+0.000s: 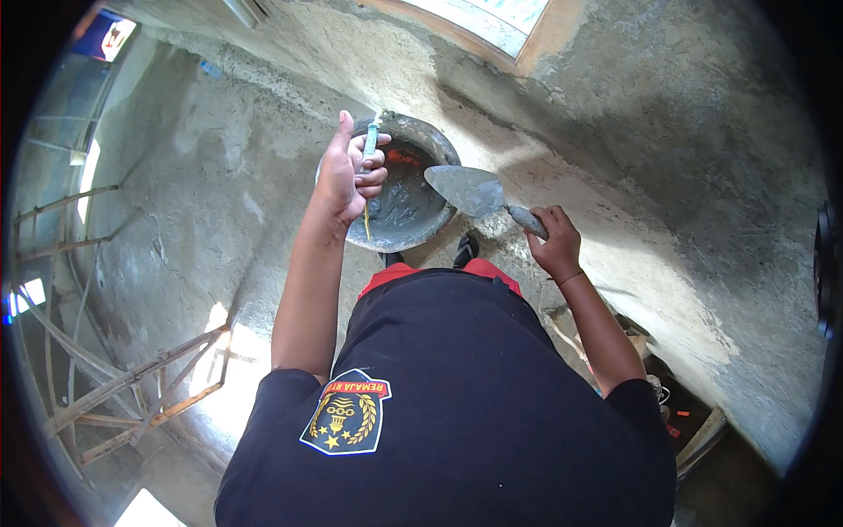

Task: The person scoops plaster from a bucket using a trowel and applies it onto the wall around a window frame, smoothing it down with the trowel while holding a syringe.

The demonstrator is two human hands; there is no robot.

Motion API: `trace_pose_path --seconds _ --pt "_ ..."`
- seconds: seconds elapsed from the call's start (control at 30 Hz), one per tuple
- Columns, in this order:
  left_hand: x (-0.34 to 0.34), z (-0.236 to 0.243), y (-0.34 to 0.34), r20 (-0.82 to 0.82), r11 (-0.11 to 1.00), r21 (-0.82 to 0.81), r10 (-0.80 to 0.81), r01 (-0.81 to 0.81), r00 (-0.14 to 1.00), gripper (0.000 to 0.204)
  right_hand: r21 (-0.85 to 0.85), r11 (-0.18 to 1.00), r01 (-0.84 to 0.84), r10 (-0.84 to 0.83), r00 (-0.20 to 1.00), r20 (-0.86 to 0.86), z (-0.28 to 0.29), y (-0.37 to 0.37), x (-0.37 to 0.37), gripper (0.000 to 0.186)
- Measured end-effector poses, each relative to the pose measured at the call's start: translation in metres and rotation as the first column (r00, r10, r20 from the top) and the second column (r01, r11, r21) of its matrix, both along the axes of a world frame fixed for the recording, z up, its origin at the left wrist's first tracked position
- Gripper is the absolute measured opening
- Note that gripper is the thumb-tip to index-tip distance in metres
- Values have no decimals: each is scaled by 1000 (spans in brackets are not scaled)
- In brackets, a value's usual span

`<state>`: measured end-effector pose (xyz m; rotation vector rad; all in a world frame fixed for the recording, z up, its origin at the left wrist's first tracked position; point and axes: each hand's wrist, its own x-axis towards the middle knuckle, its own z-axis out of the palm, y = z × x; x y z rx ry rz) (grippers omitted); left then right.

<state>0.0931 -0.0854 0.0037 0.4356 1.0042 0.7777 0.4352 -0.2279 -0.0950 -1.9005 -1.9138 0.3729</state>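
Wooden scaffolding (132,386) stands at far left. The left hand (344,176) grips a brush (370,149) over the mortar-filled round basin (406,198). The right hand (553,241) clasps a grey trowel (470,189), blade above the basin's rim.

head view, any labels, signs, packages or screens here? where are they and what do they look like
Badge: on the black shirt, lower middle; shield shape, dark ground, gold emblem and stars, red band on top.
Sign or screen: far upper left corner, small rectangle, blue, red and white; too small to tell which.
No packages show near the hands.
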Motion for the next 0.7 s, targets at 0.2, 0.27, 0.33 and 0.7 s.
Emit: trace_pose_path --seconds 0.2,0.27,0.33,0.7 --pt "2 -3 -1 13 1000 -14 13 -13 1000 76 -38 999 -13 15 999 43 -14 -3 10 36" --pt "5 -6 -1 24 1000 -16 -2 3 1000 75 -135 990 32 -30 999 15 -21 -7 10 39" --pt "10 -14 -3 31 1000 -13 0 0 1000 78 -155 987 43 -45 999 -11 -26 -10 10 39" --pt "34 -31 -12 57 998 -10 66 -65 996 69 -169 969 178 -195 977 -90 -45 -35 11 40"
